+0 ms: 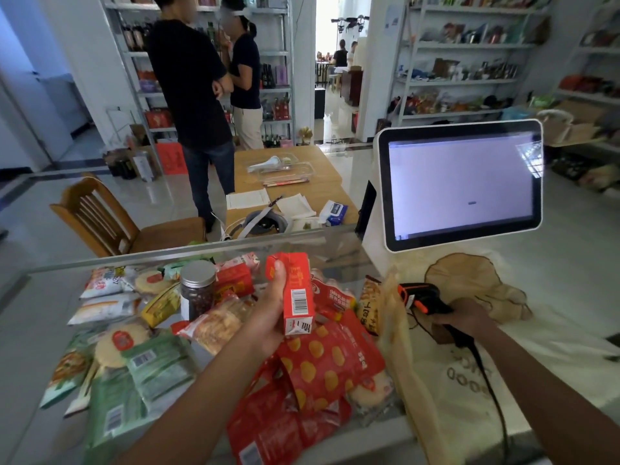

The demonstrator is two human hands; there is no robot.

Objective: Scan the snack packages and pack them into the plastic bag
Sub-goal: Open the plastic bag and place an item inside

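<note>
While a screen (pixel 463 182) glows above the right hand (pixel 466 317), snack packets (pixel 322 364) are heaped under the left hand (pixel 271 315). A red carton (pixel 298 285) is gripped nearly upright by that hand, long axis vertical, barcode facing the camera, print blurred. A scanner (pixel 423 297), partly hidden, is clasped by the right hand, aimed leftward.

Red carton (pixel 297 290) is gripped by left hand (pixel 268 317), barcode exposed | scanner (pixel 424 298) is held by right hand (pixel 464 318)

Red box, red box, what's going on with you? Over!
Left hand grips red box, barcode showing. Right hand holds scanner, pointed toward it. Bag edge sticks up between them.
</note>
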